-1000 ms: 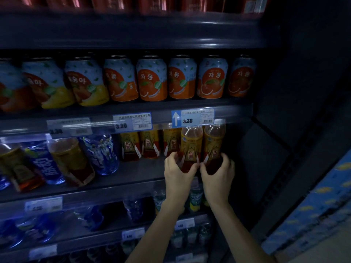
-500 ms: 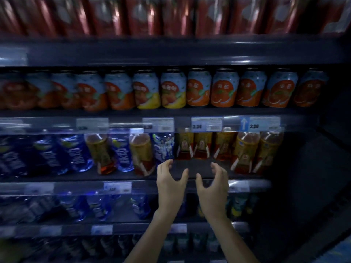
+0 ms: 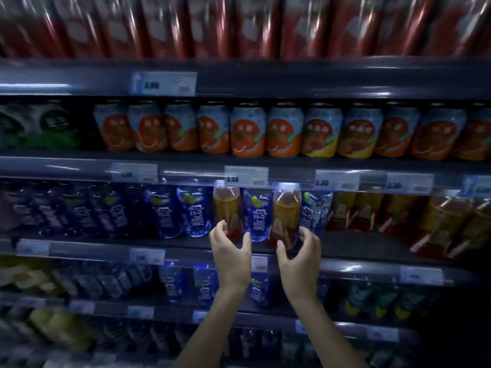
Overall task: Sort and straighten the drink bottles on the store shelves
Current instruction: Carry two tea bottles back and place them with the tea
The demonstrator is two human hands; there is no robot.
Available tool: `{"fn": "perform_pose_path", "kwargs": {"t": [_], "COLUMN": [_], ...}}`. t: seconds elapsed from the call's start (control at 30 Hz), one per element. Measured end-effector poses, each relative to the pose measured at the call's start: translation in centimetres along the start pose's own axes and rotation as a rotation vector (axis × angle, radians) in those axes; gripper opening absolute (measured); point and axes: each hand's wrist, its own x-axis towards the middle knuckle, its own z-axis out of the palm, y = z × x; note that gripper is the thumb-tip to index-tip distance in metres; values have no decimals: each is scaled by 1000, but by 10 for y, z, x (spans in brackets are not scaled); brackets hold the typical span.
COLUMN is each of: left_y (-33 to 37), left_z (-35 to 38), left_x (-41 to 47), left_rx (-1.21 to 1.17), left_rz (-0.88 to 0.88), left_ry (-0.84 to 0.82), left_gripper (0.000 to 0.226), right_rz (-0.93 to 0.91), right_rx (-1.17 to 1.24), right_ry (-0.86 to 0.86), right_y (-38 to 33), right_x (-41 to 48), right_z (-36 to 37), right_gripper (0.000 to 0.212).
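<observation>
On the middle shelf (image 3: 372, 254), two amber tea bottles stand mixed in among blue drink bottles. My left hand (image 3: 231, 251) is open, its fingers curled around the foot of the left tea bottle (image 3: 228, 208) without closing on it. My right hand (image 3: 300, 252) is open too, cupped at the base of the right tea bottle (image 3: 286, 213). A blue bottle (image 3: 257, 213) stands between the two tea bottles. A blue-and-white bottle (image 3: 314, 208) is just right of my right hand. More tea bottles (image 3: 441, 221) are grouped at the far right, some leaning.
Orange and yellow juice cans (image 3: 248, 131) line the shelf above, red cans (image 3: 239, 25) the top one. Dark blue bottles (image 3: 106, 208) fill the middle shelf's left side. Lower shelves hold more blue bottles (image 3: 204, 285) and yellow-green ones (image 3: 58, 325). Price tags run along the shelf edges.
My view and both hands have shifted left along the shelf, away from the tea bottles at the right end. The hands let go and now reach around the two tea bottles among the blue ones.
</observation>
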Motion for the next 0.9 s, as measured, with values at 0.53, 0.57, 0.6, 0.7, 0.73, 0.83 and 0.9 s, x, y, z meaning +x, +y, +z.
{"fn": "perform_pose_path", "kwargs": {"t": [0.53, 0.57, 0.6, 0.7, 0.73, 0.83, 0.9], "left_y": [-26, -27, -28, -29, -30, -31, -32], "left_z": [6, 7, 9, 15, 17, 22, 24], "left_x": [51, 53, 56, 62, 63, 66, 67], "left_rx": [56, 57, 62, 93, 100, 98, 87], "left_rz": [-56, -59, -65, -91, -97, -106, -98], "left_ry": [-145, -143, -141, -131, -127, -101, -88], "left_gripper": [78, 79, 80, 85, 86, 88, 86], "right_rz": [191, 194, 199, 223, 228, 221, 205], "right_rx": [-101, -112, -122, -135, -136, -137, -136], "right_ry": [192, 199, 208, 225, 226, 224, 231], "right_y": [-8, -8, -8, -8, -8, -5, -2], "right_x": [11, 11, 12, 16, 17, 20, 20], "right_z": [60, 62, 65, 69, 70, 68, 66], "right_gripper": [84, 85, 86, 88, 88, 86, 79]}}
